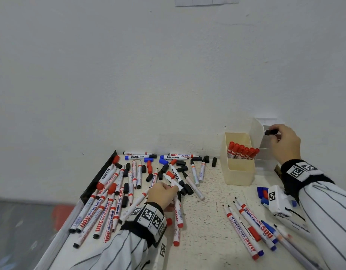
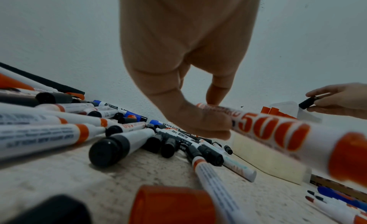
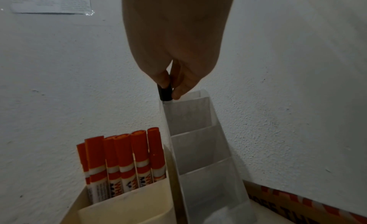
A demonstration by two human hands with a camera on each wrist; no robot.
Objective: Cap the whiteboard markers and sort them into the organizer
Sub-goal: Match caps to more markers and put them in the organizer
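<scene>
Fingers of our right grip pinch a black-capped marker above the clear organizer's top compartment; left of the organizer, our left grip grasps a red marker over the desk.

From my remote seat, the open lane on the speckled white table runs down its middle, between the dense heap of loose red, black and blue whiteboard markers and caps on the left and the smaller cluster of markers on the right. At its far end the cream plastic bin with upright red-capped markers blocks the way, the clear tiered plastic organizer touching its right side. The white wall closes off everything just behind them. My right grip hangs over the organizer's top; my left grip sits on the heap's inner edge.
</scene>
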